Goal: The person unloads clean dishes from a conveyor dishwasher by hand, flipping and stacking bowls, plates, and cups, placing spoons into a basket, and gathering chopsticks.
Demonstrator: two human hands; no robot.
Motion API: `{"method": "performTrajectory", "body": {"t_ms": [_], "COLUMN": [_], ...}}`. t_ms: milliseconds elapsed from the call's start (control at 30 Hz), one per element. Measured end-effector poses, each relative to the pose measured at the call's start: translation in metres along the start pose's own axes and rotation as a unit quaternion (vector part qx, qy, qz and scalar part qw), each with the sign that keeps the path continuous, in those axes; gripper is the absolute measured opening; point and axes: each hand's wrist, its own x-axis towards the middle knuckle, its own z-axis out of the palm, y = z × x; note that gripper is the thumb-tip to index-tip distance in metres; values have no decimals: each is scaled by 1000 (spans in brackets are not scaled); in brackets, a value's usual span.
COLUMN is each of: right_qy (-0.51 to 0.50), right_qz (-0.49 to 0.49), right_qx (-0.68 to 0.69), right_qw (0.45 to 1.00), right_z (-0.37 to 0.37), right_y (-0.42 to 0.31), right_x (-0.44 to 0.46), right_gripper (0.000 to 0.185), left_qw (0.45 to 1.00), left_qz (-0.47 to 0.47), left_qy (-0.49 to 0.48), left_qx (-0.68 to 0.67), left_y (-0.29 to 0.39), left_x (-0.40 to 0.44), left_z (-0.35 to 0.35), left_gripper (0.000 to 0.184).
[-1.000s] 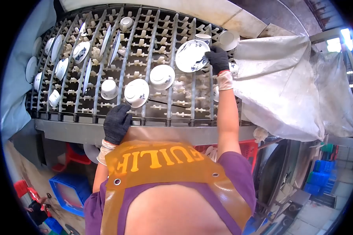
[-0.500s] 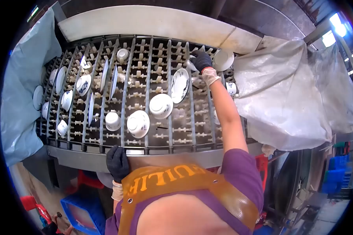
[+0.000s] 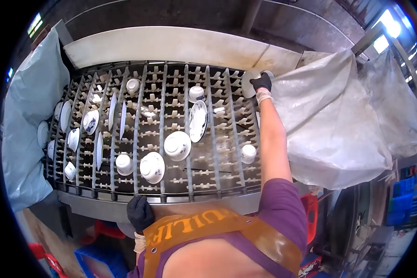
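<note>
My right hand (image 3: 262,83), in a black glove, reaches to the far right of the rack conveyor (image 3: 207,153). Its fingers are closed on the edge of a pale round plate (image 3: 249,83). Another white dish (image 3: 268,74) shows partly behind that hand. My left hand (image 3: 140,213), also black-gloved, rests with curled fingers against the near metal edge, and nothing shows in it. Between the hands are an upturned white bowl (image 3: 177,145), a second bowl (image 3: 152,167), an oval patterned plate (image 3: 199,121), a small bowl (image 3: 196,94) and a cup (image 3: 248,154).
Several plates and bowls stand among the pegs at left, including a patterned bowl (image 3: 91,121). Plastic sheets hang at the left (image 3: 30,134) and right (image 3: 329,125) ends. A blue crate (image 3: 99,262) and a red stool (image 3: 309,213) are below.
My right hand has let go of the small bowl, now beside the oval plate, and moved right to the round plate. The dishes appear lower and farther left in view; my left hand stays at the edge.
</note>
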Motion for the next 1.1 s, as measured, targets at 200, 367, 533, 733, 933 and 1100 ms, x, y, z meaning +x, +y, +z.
{"method": "performTrajectory", "body": {"t_ms": [200,367,533,733,933,1100], "right_qy": [-67,9,135,-103,-145,-83], "right_qz": [-295,-547,-387,-32,-96,-141], "right_qx": [104,-257,-41,-94,-243,-331], "right_qw": [947,797,911,990,954,929], "right_z": [-40,-26,0,10,4,0], "right_y": [-81,-93,-48,54,85,83], "right_x": [-35,-77,-34,16,16,14], "right_gripper": [25,10,32,44,27,24], "left_qw": [999,997,1000,999,998,997], "left_qz": [34,8,25,34,61,74], "left_qy": [-7,-76,-14,-19,-30,-14], "left_qx": [-10,3,8,10,0,8], "left_y": [0,10,16,34,31,49], "left_x": [-3,2,-4,9,-2,3], "left_z": [4,3,15,11,24,23], "left_gripper": [22,21,22,21,18,16]}}
